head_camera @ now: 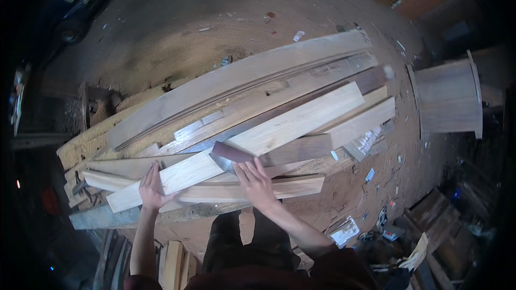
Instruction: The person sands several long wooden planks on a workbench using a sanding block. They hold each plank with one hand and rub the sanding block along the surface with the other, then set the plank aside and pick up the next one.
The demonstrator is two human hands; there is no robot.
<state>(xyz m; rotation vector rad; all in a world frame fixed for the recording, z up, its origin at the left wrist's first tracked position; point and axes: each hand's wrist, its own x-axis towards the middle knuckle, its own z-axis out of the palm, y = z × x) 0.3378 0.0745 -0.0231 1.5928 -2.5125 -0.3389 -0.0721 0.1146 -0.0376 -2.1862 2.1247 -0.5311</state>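
Observation:
A long pale wooden board [298, 119] lies at a slant across a stack of other boards in front of me. My left hand [152, 189] rests on the board near its lower left end, with the fingers over the far edge and the thumb along the near edge. With my right hand [254, 179] I hold a piece of brown sandpaper [234, 152] that lies across the middle of the board. One part of the sheet looks grey and curls at the near edge. My right palm hides some of it.
Several planks, among them a wide one [258, 72], lie side by side on a sawdust-covered bench. A clamp-like metal tool [82, 187] sits at the bench's left end. Wooden furniture [445, 98] stands at the right, scrap wood lies lower right, and a vehicle [74, 12] stands upper left.

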